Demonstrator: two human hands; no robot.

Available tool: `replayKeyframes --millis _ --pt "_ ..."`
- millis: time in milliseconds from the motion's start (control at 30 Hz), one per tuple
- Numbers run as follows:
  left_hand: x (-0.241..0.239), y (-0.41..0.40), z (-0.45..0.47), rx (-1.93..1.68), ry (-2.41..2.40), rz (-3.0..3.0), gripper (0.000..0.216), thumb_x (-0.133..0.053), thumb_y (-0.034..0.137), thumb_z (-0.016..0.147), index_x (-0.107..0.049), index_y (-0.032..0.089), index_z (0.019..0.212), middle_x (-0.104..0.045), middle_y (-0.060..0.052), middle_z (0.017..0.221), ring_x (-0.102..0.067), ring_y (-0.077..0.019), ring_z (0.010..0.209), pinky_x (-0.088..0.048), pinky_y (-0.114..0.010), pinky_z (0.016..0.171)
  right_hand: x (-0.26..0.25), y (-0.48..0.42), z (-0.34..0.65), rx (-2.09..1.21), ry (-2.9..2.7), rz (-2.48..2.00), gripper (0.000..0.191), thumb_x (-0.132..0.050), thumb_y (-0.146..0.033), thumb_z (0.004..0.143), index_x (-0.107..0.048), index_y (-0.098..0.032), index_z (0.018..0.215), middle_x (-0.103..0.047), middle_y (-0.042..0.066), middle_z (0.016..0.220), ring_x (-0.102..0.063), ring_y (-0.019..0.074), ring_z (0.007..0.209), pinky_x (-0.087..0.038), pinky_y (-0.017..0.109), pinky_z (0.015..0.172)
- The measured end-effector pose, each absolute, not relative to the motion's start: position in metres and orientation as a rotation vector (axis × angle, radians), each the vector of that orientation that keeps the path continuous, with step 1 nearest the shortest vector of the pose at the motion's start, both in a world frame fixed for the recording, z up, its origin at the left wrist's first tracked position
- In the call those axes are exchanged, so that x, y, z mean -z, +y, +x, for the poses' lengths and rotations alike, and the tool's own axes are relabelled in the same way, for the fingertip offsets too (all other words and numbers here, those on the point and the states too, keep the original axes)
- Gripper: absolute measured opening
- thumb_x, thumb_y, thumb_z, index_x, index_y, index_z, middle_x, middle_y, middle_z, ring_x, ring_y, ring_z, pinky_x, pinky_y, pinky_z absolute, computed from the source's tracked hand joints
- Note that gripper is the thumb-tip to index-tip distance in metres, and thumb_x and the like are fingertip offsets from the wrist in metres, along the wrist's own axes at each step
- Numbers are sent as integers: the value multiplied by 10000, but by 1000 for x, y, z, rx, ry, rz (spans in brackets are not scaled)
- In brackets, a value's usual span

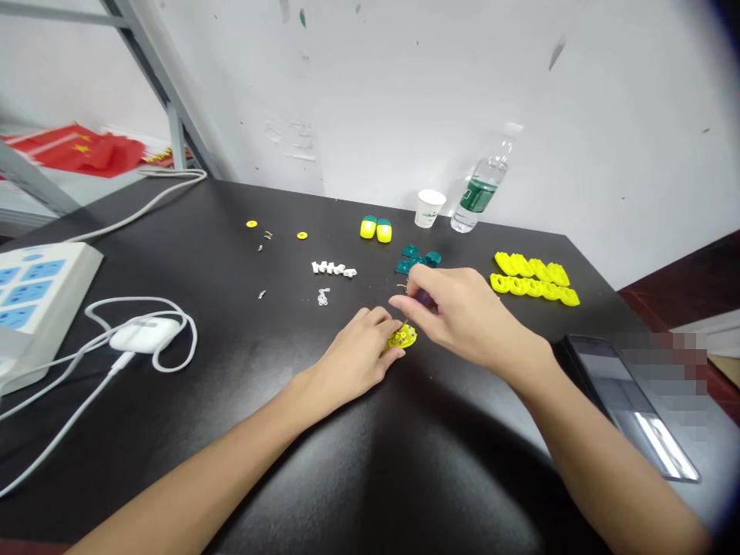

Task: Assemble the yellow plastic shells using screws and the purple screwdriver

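My left hand (359,348) rests on the black table (243,432), its fingers curled round a small yellow plastic part (401,338) that lies on the surface. My right hand (456,312) hovers just above and to the right of it, fingers pinched on a thin dark tool (417,299) whose tip points down at the yellow part. Both hands meet at the table's middle.
Teal parts (417,259), a row of yellow shells (535,277), white pieces (334,269), two yellow-green caps (375,229), a paper cup (428,208) and a water bottle (482,189) lie beyond. A power strip (31,297) and white charger (143,335) sit left, a phone (630,405) right.
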State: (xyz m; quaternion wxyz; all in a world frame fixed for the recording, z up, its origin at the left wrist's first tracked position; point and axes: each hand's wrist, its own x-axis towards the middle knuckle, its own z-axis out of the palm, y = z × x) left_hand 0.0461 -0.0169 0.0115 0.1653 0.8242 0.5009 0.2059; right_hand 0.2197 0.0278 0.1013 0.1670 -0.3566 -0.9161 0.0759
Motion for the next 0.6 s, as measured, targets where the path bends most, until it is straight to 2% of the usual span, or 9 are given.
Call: replayKeyframes --millis 100,167,267,367,467,533,600 --pt "-13 -17 46 -582 1437 2350 172 -602 236 924 -647 173 1079 -609 -71 1058 -537 -230 894 -478 -392 845 -104 26 223 -288 -2597 -980 93 -482 -272 959 -528 -191 958 -615 47 946 -554 168 779 -389 297 689" --pt "-13 -18 46 -579 1439 2347 162 -595 242 930 -643 167 1066 -610 -71 1063 -534 -228 897 -479 -388 845 -104 26 226 -406 -2592 -936 140 -431 -214 967 -533 -189 1059 -623 61 1031 -576 169 833 -407 295 717" --pt "-12 -17 46 -577 1441 2345 161 -591 245 935 -641 167 1067 -613 -70 1079 -532 -230 911 -476 -390 856 -103 30 227 -495 -2584 -844 239 -399 -190 990 -522 -193 1195 -658 45 1010 -598 157 822 -415 283 731" --pt "-11 -17 46 -563 1446 2358 162 -604 243 927 -643 163 1062 -613 -68 1078 -526 -227 891 -476 -392 845 -100 34 226 -331 -2587 -815 149 -473 -265 990 -592 -192 1043 -663 15 856 -575 144 714 -385 273 671" --pt "-10 -17 45 -557 1458 2358 188 -613 247 921 -642 160 1086 -609 -72 1096 -525 -230 895 -475 -396 842 -99 35 224 -155 -2592 -929 299 -493 -397 990 -567 -188 788 -590 -3 664 -506 137 586 -328 281 592" --pt "-10 -18 46 -562 1458 2355 192 -612 247 922 -642 160 1090 -608 -74 1093 -523 -231 896 -475 -398 842 -99 33 224 -155 -2601 -963 292 -482 -406 992 -565 -186 818 -606 11 711 -530 150 626 -347 287 609" --pt "-11 -18 46 -570 1445 2354 167 -605 241 926 -644 162 1068 -608 -70 1073 -518 -226 881 -474 -395 837 -100 31 225 -237 -2608 -909 178 -487 -332 983 -578 -179 981 -655 53 924 -590 176 788 -401 296 684"
